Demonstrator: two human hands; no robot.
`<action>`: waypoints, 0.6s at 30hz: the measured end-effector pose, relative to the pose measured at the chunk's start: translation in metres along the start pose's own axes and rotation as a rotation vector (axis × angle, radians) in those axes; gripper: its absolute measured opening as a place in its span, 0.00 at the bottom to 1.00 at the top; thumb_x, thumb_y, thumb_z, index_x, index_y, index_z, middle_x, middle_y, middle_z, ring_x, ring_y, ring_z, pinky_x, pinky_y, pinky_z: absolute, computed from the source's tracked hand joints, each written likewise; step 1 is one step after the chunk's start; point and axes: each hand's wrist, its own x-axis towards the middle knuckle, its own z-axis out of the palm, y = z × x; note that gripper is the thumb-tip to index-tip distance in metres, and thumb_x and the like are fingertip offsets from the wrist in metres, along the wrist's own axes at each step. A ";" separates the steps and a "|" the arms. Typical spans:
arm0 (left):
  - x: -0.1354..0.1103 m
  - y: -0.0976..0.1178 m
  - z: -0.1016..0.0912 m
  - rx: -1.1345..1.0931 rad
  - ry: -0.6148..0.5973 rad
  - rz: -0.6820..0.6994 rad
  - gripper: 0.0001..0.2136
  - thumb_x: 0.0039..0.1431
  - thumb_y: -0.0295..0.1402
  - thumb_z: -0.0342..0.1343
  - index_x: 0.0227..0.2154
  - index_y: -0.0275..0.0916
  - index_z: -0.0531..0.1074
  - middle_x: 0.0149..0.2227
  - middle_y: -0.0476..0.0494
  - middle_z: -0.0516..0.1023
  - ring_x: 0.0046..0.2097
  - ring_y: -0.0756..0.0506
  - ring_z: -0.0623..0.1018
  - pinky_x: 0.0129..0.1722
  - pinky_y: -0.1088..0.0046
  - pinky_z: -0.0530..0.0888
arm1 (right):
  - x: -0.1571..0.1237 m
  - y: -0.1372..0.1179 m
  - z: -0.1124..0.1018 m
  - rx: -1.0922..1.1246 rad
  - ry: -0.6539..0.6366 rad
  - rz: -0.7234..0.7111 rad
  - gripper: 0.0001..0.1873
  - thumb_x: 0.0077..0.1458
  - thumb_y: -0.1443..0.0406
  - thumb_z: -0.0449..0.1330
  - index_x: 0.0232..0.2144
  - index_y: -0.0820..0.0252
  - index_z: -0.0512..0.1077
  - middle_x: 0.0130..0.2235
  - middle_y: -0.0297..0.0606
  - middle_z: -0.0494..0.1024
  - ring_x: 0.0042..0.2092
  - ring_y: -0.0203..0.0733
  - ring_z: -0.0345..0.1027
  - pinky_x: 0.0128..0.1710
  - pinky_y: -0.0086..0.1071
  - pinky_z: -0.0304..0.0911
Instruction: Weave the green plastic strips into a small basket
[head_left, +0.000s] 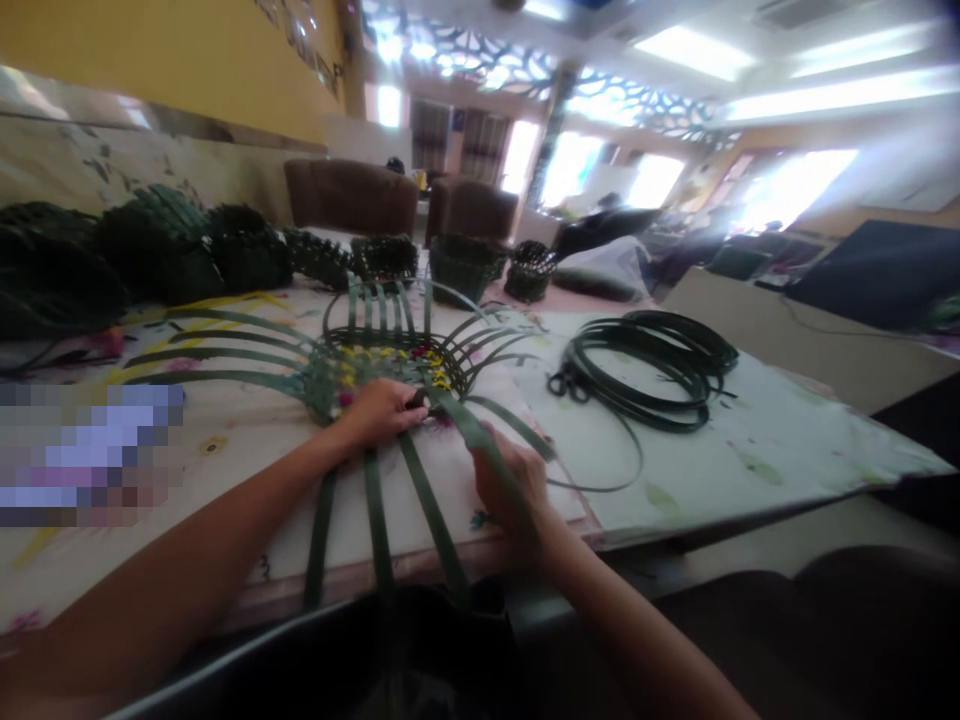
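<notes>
— While the left hand (384, 410) presses on the woven base (379, 365) on the table (750, 450), what's the right hand (510, 490) doing?
— It's closed around one green strip (469, 430), beside the coiled strips (649, 365).

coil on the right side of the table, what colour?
Dark green coil, lying on the pale table; head view.

Two hands (382, 410) – one half-woven mat (375, 365), one coil of green strips (652, 365) – three small baskets (465, 265).
</notes>
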 end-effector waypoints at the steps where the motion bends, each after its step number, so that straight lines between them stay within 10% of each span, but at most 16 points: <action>1: 0.000 0.000 0.000 -0.007 0.006 -0.011 0.13 0.57 0.39 0.54 0.23 0.36 0.75 0.24 0.46 0.76 0.29 0.48 0.72 0.30 0.74 0.60 | -0.005 0.000 -0.008 -0.035 -0.066 0.048 0.14 0.60 0.73 0.50 0.39 0.60 0.74 0.34 0.39 0.81 0.33 0.39 0.73 0.29 0.29 0.57; 8: 0.002 0.003 -0.001 -0.078 0.035 -0.086 0.13 0.55 0.39 0.55 0.24 0.35 0.77 0.23 0.48 0.76 0.27 0.50 0.70 0.28 0.75 0.59 | -0.043 -0.028 -0.081 -0.168 -0.318 0.073 0.09 0.54 0.75 0.55 0.34 0.59 0.72 0.31 0.38 0.81 0.31 0.44 0.76 0.25 0.34 0.46; 18: 0.000 -0.001 0.001 -0.081 0.040 -0.111 0.15 0.55 0.40 0.55 0.29 0.32 0.80 0.27 0.43 0.80 0.30 0.47 0.74 0.30 0.73 0.60 | -0.057 -0.119 -0.136 -0.251 -0.204 -0.468 0.08 0.51 0.72 0.56 0.25 0.60 0.74 0.22 0.42 0.73 0.21 0.43 0.64 0.18 0.35 0.45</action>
